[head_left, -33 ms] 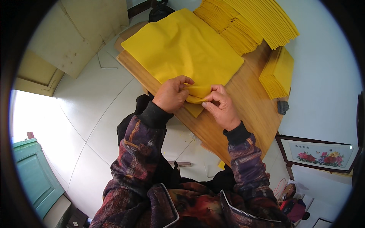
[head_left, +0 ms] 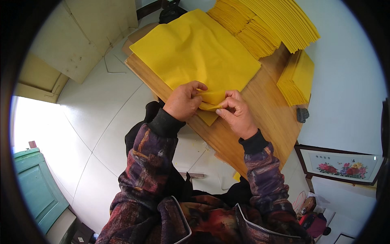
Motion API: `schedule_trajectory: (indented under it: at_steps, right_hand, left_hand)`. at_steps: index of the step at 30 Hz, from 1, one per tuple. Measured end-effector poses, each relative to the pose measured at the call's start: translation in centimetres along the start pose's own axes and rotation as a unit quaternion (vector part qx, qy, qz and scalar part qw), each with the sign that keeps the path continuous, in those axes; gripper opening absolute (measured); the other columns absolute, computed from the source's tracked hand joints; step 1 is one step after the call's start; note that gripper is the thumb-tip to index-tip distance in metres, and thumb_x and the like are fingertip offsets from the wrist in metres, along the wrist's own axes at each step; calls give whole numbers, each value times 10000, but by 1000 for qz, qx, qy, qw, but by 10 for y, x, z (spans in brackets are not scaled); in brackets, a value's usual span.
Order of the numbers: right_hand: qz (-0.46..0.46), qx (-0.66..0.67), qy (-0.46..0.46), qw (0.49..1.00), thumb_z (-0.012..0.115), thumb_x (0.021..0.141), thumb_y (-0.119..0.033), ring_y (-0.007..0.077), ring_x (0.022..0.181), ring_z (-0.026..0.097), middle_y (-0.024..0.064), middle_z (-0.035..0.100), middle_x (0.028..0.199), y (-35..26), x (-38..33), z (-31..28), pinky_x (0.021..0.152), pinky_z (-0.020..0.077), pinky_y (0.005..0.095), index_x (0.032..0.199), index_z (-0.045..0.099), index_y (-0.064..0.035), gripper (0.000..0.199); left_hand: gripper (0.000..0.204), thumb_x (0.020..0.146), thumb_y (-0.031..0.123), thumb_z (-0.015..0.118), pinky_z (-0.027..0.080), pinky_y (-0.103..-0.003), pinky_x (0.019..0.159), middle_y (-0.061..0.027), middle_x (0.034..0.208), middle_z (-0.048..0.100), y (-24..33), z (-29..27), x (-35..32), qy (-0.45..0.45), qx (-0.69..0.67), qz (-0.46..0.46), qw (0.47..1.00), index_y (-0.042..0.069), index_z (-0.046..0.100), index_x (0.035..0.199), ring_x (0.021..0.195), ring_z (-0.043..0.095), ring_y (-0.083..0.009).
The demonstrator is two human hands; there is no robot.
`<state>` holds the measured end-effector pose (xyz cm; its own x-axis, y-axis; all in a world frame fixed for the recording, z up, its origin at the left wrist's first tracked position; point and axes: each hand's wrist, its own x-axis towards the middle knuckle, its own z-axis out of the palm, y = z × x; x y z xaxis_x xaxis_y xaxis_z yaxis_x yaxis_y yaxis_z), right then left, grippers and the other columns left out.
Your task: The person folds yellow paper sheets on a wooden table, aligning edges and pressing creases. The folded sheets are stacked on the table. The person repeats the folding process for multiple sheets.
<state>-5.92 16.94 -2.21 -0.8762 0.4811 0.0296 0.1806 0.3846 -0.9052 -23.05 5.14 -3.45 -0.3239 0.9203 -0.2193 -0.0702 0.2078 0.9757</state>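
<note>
A yellow fabric sheet point(head_left: 191, 49), soft and slightly wrinkled, lies spread over the wooden table point(head_left: 266, 110). Its near edge is bunched and lifted between my hands, and a corner hangs over the table's front edge. My left hand point(head_left: 183, 100) pinches this edge with thumb and curled fingers. To its right, my right hand point(head_left: 237, 114) grips the same edge between thumb and fingers, a short gap away. The fingertips of both hands are partly hidden by folds. Whether the sheet is one layer or several, I cannot tell.
Stacks of folded yellow fabric point(head_left: 280, 20) stand at the far right of the table, with another folded stack point(head_left: 296, 77) nearer. A small dark grey block point(head_left: 302, 115) sits by the right edge. A framed flower picture point(head_left: 341, 164) leans at right. A teal cabinet door point(head_left: 38, 187) is at lower left.
</note>
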Motion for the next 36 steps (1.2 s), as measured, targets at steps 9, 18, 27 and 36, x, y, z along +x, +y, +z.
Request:
schedule_trajectory:
  at_steps: [9, 18, 27, 36]
  right_hand:
    - [57, 47, -29, 997, 708, 782, -15, 117, 929, 473, 45, 459, 1050, 1, 7, -8, 779, 411, 211, 767, 530, -39, 180]
    - [31, 50, -11, 998, 711, 771, -30, 95, 844, 500, 54, 482, 1015, 8, 10, -9, 713, 441, 218, 756, 531, -30, 180]
    - [43, -3, 22, 999, 711, 771, -17, 104, 898, 487, 43, 479, 1092, -5, 2, -4, 657, 423, 189, 877, 570, -30, 177]
    - [-48, -162, 109, 980, 695, 739, -11, 202, 878, 536, 127, 473, 1218, -16, -21, 6, 768, 474, 298, 926, 618, -33, 203]
  left_hand:
    - [278, 873, 75, 502, 486, -219, 565, -44, 835, 629, 2, -4, -2, -32, -13, -18, 999, 0, 546, 1138, 630, 568, -79]
    - [400, 820, 23, 507, 512, -243, 659, -140, 1115, 618, -5, -11, -1, -99, -95, 4, 990, -52, 475, 1212, 808, 602, -139]
    - [346, 820, -22, 492, 515, -221, 597, -95, 1027, 634, 0, -5, 0, -66, -57, -7, 996, 10, 513, 1164, 752, 610, -106]
    - [290, 847, 23, 508, 481, -226, 521, -63, 840, 628, -4, 4, 2, 21, 16, 4, 1000, 10, 533, 1135, 598, 566, -92]
